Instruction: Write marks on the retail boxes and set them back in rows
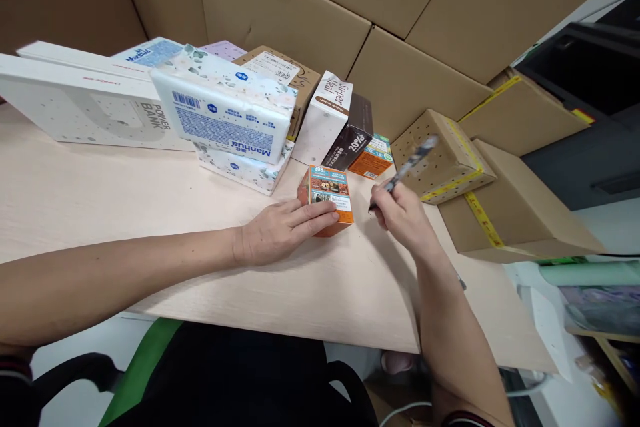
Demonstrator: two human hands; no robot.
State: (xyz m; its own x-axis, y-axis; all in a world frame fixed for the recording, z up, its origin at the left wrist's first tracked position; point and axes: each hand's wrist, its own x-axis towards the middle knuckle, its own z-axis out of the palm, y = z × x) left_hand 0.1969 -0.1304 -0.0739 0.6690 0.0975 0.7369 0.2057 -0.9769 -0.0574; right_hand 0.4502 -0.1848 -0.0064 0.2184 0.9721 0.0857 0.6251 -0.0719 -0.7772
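Observation:
Near the middle of the table, my left hand (285, 225) rests with its fingers laid out over the near side of a small orange box (331, 188). That box has a blue printed band and small pictures on its top. My right hand (403, 215) is raised just to the right of the box, its fingers pinched round a pen (411, 161). The pen slants up and away, its dark tip pointing down toward the table and apart from the box. Part of the box's near side is hidden by my left fingers.
Behind stand tissue packs (225, 107), a white power bank box (90, 107), a white carton (324, 113), a dark box (356, 133) and another orange box (373, 159). Cardboard boxes (515, 207) with yellow tape sit right. The table's (320, 300) front edge is close to me.

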